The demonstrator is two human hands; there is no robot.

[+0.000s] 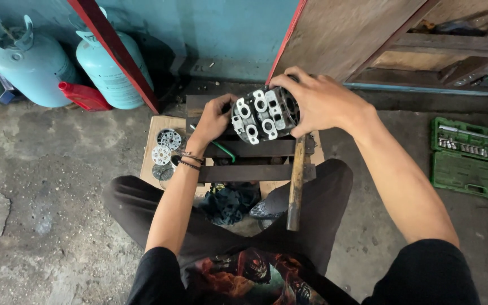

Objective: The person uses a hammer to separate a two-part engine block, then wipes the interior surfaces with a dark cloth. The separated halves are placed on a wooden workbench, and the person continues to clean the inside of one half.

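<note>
A grey metal compressor body point(264, 115) with several white oval ports rests on a dark metal stand point(255, 149) between my knees. My right hand point(314, 101) grips it from the top and right side. On its left side sits my left hand point(214, 118), with its fingers closed on the part. A wooden-handled hammer point(296, 183) leans over the stand's front edge, handle pointing toward me. A green-handled tool point(224, 149) lies on the stand under my left hand.
Round metal valve plates point(165, 148) lie on cardboard at the left of the stand. Two pale green gas cylinders point(111, 70) and a red container point(85, 96) stand at the back left. An open green socket set point(473, 158) lies on the floor at right.
</note>
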